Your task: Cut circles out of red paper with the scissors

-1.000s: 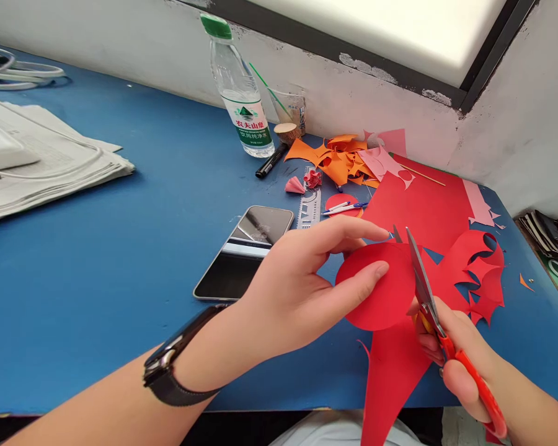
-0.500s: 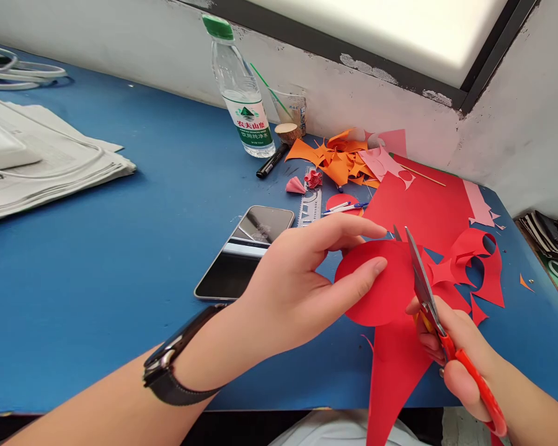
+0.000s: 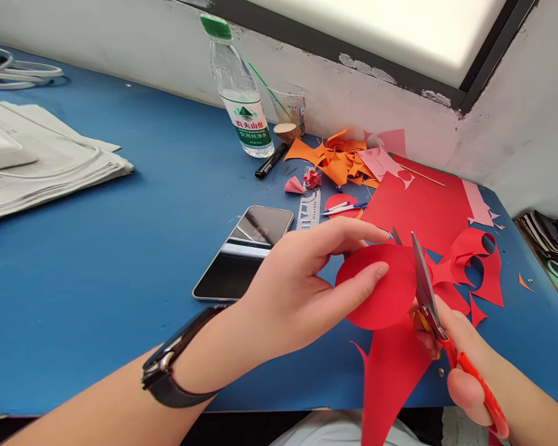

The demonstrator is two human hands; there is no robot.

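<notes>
My left hand (image 3: 302, 285) pinches a round red paper piece (image 3: 381, 291) between thumb and fingers, just above the blue table (image 3: 121, 248). My right hand (image 3: 460, 359) grips red-handled scissors (image 3: 434, 316); their blades stand slightly apart at the right edge of the round piece. A long pointed strip of the same red paper (image 3: 390, 378) hangs down toward me. A black watch (image 3: 167, 371) sits on my left wrist.
A phone (image 3: 244, 251) lies left of my left hand, with a metal ruler (image 3: 309, 207) and pen (image 3: 344, 207) beyond it. Red sheet and offcuts (image 3: 446, 217), orange scraps (image 3: 339, 161), a water bottle (image 3: 239, 93), a marker (image 3: 270, 161), and newspapers (image 3: 37, 161) lie around.
The scissors have shifted slightly right along the disc's edge. The curled red offcuts on the right dropped and settled on the table. The hanging strip swung a little.
</notes>
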